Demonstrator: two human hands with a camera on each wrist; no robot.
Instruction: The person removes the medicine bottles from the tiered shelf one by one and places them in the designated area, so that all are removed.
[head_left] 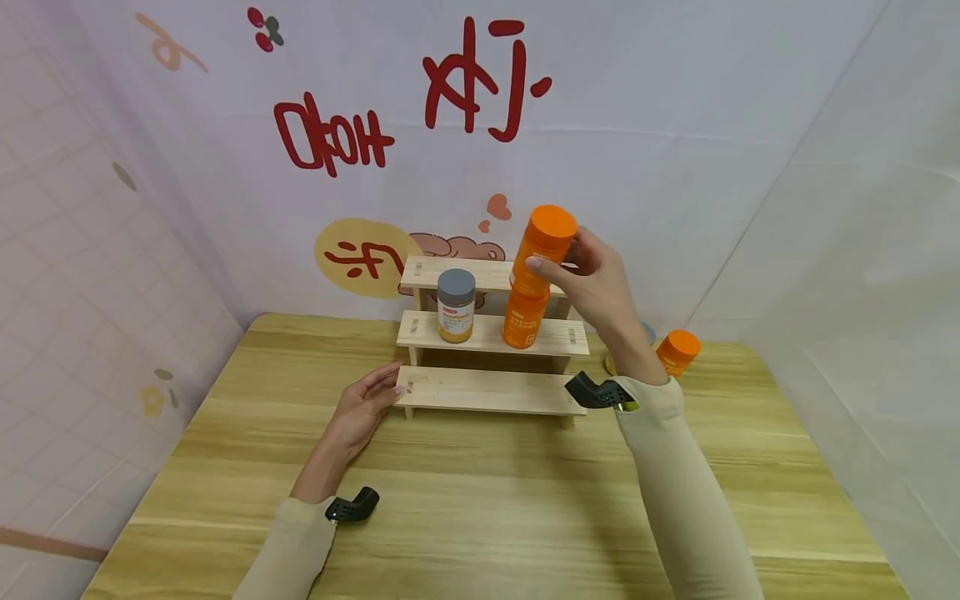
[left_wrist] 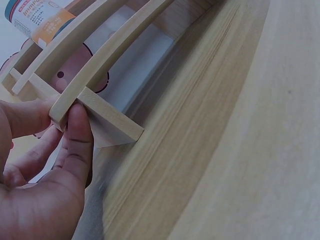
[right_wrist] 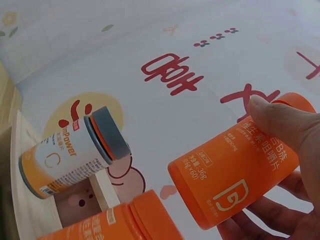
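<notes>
Gripping an orange cylindrical plastic bottle with an orange screw cap (head_left: 543, 250) in the right hand (head_left: 600, 279), pinched between thumb and fingers. Holding it in mid-air, cap up, tilted a bit; can read white print and a large outlined B on it in the right wrist view. Pinching, with the left hand (head_left: 363, 408), the left end of the bottom board (head_left: 487, 390) on a pale wooden three-step rack (head_left: 491, 333), between thumb and fingers per left wrist view. Just below the held bottle, can see a second orange bottle (head_left: 522, 321) upright on the middle board (head_left: 483, 325), right half. Overlapping in head view, but apart with a gap in the right wrist view. Also got a grey-capped bottle with a white and orange label (head_left: 456, 308), upright on the same board, left half. To the right of the rack, on the light wood-grain table (head_left: 487, 500), can see a third orange bottle (head_left: 678, 352) and beside it a second grey-capped bottle (head_left: 648, 333), mostly hidden behind the right wrist. Further in along the arms: beige sleeves (head_left: 682, 467), with a black curved mount (head_left: 354, 506) at each wrist. Behind everything, note a white backdrop (head_left: 675, 167) with red lettering, cherries and hearts.
</notes>
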